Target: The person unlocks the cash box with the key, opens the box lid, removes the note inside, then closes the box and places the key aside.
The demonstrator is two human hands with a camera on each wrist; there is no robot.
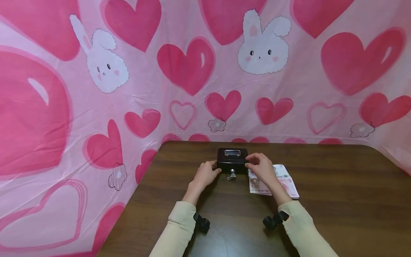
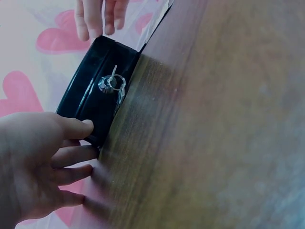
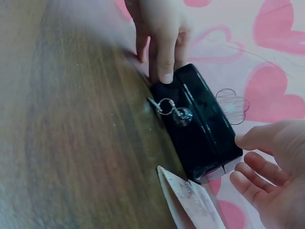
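Note:
A small black cash box [image 1: 226,165] with a metal handle on its lid stands on the wooden table. A key ring with keys [image 3: 164,106] hangs at its front lock [image 2: 107,84]. My left hand [image 1: 205,174] holds the box's left end, thumb on the front face and index finger at the side. At the other end is my right hand [image 1: 261,168], its thumb at the lid's edge and its fingers loosely bent beside the box. Folded banknotes [image 1: 289,184] lie right of the box, partly under my right hand and wrist.
The brown table [image 1: 346,200] extends to both sides and toward me. Behind it hangs a pink cloth [image 1: 305,85] with hearts and rabbits. A black wrist camera [image 1: 202,223] is strapped on the left wrist, another black camera [image 1: 272,221] on the right.

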